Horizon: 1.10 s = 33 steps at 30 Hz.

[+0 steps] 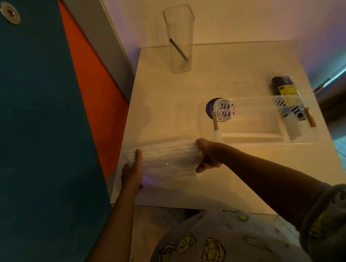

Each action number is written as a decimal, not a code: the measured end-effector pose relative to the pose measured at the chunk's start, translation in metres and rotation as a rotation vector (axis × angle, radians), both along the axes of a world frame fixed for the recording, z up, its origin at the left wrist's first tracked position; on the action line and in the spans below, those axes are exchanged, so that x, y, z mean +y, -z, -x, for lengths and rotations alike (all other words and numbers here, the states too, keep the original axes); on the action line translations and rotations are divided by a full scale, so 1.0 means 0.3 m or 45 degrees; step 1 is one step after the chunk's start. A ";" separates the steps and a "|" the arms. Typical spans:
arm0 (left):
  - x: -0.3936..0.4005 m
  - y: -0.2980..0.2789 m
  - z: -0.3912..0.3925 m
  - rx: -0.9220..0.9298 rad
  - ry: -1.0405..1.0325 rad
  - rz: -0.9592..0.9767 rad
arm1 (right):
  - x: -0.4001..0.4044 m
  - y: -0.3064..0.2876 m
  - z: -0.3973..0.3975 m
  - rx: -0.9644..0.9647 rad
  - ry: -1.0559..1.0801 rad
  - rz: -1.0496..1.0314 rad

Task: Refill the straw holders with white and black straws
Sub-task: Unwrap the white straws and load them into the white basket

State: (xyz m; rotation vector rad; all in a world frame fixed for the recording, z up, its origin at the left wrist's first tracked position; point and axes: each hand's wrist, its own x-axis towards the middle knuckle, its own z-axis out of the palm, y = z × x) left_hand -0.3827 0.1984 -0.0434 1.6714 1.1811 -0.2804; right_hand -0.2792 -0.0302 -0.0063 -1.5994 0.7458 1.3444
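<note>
- The person's left hand point(132, 172) and right hand point(208, 156) are holding a clear packet of white straws point(165, 160) lying sideways just above the near part of the white table point(249, 177) — one hand at each end.
- The left thumb is lying straight over the top of the packet's left end; the rest of those fingers are hidden beneath it, so I cannot tell how they are curled. The right fingers point(201, 167) are curling round the right end and gripping it.
- Judging by this, the white-straw step is only beginning: the packet is looking sealed, and the next move is probably calling for tearing or pulling it open, most likely at one end.
- Just beyond the right hand, a clear basket holder point(285, 100) with pale handles is sitting empty of straws.
- Behind its far right corner, a dark bundle of black straws point(283, 85) with a yellow label is lying untouched.
- Farthest off, near the wall, a tall clear square holder point(180, 21) is standing upright with one black straw point(178, 49) leaning inside — the refill is barely started.
</note>
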 end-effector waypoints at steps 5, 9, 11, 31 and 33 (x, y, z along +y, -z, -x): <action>-0.008 0.018 -0.028 0.134 0.109 -0.191 | -0.018 0.053 0.054 -0.299 -0.022 0.067; -0.015 0.032 -0.027 0.147 0.151 -0.285 | -0.023 0.119 0.081 -0.593 -0.142 0.145; -0.004 0.033 -0.027 0.167 0.147 -0.273 | -0.016 0.133 0.092 -0.686 -0.193 0.145; 0.135 0.073 -0.134 -0.072 0.076 -0.166 | 0.081 0.178 -0.036 -1.066 -0.055 0.124; 0.164 0.076 -0.148 -0.064 0.115 -0.264 | 0.093 0.187 -0.050 -1.042 0.063 0.162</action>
